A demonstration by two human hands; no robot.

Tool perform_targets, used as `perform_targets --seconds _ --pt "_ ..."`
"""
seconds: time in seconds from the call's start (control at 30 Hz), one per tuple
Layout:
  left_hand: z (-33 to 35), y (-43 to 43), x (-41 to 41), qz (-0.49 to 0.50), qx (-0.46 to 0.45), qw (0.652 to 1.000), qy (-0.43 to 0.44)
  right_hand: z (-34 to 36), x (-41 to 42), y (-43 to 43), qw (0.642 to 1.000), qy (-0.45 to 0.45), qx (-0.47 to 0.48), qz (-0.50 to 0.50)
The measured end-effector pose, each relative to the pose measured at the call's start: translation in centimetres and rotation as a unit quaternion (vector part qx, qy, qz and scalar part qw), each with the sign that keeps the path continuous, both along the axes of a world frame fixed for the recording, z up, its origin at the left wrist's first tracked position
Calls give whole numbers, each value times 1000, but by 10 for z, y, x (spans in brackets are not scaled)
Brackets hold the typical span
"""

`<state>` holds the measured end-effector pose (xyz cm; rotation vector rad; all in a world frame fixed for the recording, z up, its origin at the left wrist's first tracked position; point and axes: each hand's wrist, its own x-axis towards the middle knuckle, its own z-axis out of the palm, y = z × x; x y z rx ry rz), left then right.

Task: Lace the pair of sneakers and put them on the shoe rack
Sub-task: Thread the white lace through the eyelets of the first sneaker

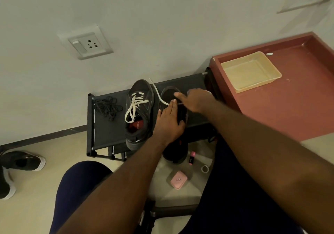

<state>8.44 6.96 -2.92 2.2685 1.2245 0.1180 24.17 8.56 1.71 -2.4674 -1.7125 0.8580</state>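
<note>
The second sneaker (pixel 168 92) is being laced: it is set on top of the shoe rack (pixel 106 132), just right of the laced sneaker (pixel 139 110), and is pressed down by the left hand (pixel 169 123), its grip flat with fingers straight. The white lace (pixel 159 96) is trailed from the far side to those fingertips, where the right hand (pixel 198 100) is reached across; through the blur, it cannot be told whether its grip pinches the lace. Next, the lace end probably needs to be pinched and threaded through an open eyelet.
</note>
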Motion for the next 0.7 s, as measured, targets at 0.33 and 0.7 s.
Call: perform_targets --seconds 0.33,0.7 --pt "-1 -3 5 17 8 999 -33 1 -9 -4 668 663 237 -242" --pt "4 8 5 55 -53 996 -47 -23 12 -16 994 28 -6 107"
